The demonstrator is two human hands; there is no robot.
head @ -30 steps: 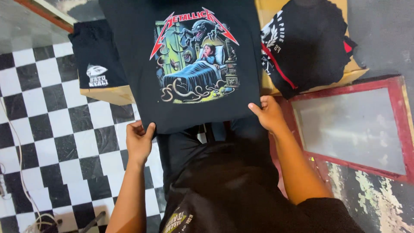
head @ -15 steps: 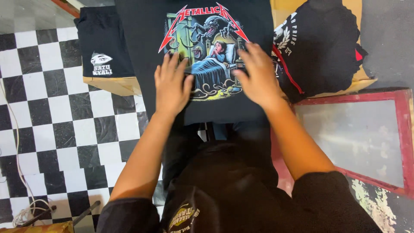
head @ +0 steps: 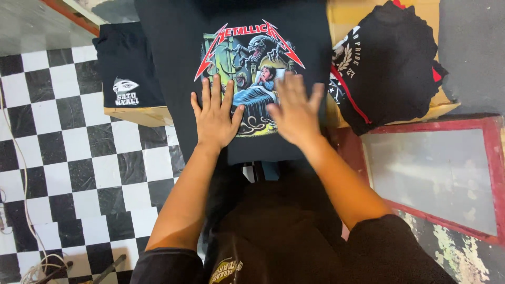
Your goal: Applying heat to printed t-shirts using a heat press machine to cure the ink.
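While I look down from the head camera, my left hand [head: 214, 117] and right hand [head: 295, 110] lie flat, fingers spread wide, gripping nothing; both press on a black T-shirt [head: 173, 63] with a colourful picture print [head: 250, 63], which fills the upper middle of the frame; the palms sit on the lower part of the print, seemingly to flatten the cloth against the board beneath it; the right hand is blurred. At upper left a folded black shirt [head: 129, 68] with a small white mark rests on a pale wooden board [head: 139, 115]; at upper right a heap of dark clothes [head: 389, 63] sits on another board; at right lies a red-framed screen [head: 436, 173]; a black-and-white checked floor [head: 68, 158] covers the left side.
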